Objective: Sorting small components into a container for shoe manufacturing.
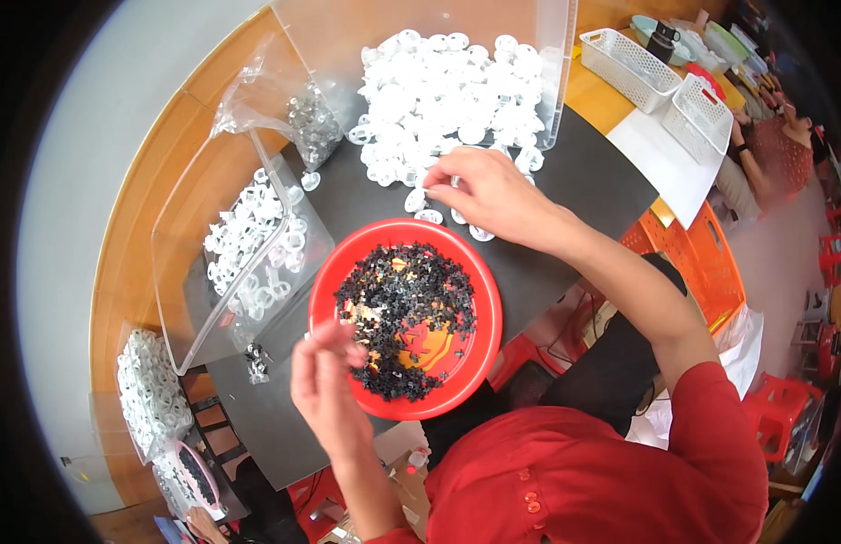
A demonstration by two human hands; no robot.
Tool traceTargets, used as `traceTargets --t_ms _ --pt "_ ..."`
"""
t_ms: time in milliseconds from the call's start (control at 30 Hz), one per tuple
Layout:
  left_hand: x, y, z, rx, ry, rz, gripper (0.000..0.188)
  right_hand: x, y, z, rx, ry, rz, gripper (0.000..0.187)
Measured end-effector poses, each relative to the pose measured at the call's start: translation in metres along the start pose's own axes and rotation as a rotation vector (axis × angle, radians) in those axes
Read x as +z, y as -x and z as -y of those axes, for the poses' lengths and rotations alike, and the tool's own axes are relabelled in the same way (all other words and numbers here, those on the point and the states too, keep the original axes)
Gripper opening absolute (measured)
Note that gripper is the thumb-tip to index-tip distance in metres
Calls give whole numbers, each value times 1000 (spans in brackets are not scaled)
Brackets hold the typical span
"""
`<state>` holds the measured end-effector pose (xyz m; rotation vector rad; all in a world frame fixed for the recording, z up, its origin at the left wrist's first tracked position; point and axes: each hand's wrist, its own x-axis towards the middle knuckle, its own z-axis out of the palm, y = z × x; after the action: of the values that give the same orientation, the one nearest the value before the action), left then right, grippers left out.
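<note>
Desk: a round wooden desk (130, 236) with a dark mat (584, 181) across its middle; a workroom with orange crates and red stools lies past its right edge.
Right hand: the right hand (488, 195) reaches to the far side of the mat, fingers pinched narrow among loose white rings (431, 216); I cannot tell whether it has one.
Left hand: the left hand (325, 376) hovers at the near left rim of the red bowl (479, 354), fingertips closed together, seemingly on one small black piece, too small to be sure.
Red bowl: near the desk's near edge, in front of the person, holding a heap of tiny black cross-shaped pieces (398, 313).
Big clear bin: the clear bin (552, 82) at the far edge lies tipped open, white rings spilling from its mouth onto the mat.
Left clear box: a clear box (189, 308) at the left edge holds more white rings; a few black bits lie just outside its near corner.
Bag: a clear bag (298, 113) at the far left holds small clear pieces.
Baskets: two white baskets (661, 86) at the far right; contents not visible.
Risk, bowl: it sits close to the near edge, so a nudge from the left wrist could likely tip pieces onto the floor.
Risk, rings: the loose ones may roll off the mat if the right hand sweeps them.
Risk, grip: the black pieces are tiny and could slip from the fingertips.
</note>
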<state>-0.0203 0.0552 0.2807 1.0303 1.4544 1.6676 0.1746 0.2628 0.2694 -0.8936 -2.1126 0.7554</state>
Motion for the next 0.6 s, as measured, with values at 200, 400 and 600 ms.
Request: traceTargets --t_ms 200,400,600 --pt "-29 40 31 527 -723 -218 22 74 -91 -11 -318 226 53 22" --pt "-36 47 36 631 -829 -118 27 134 -154 -8 -267 393 300 28" --pt "-35 47 35 574 -824 -106 25 136 -158 -16 -198 450 385 23"
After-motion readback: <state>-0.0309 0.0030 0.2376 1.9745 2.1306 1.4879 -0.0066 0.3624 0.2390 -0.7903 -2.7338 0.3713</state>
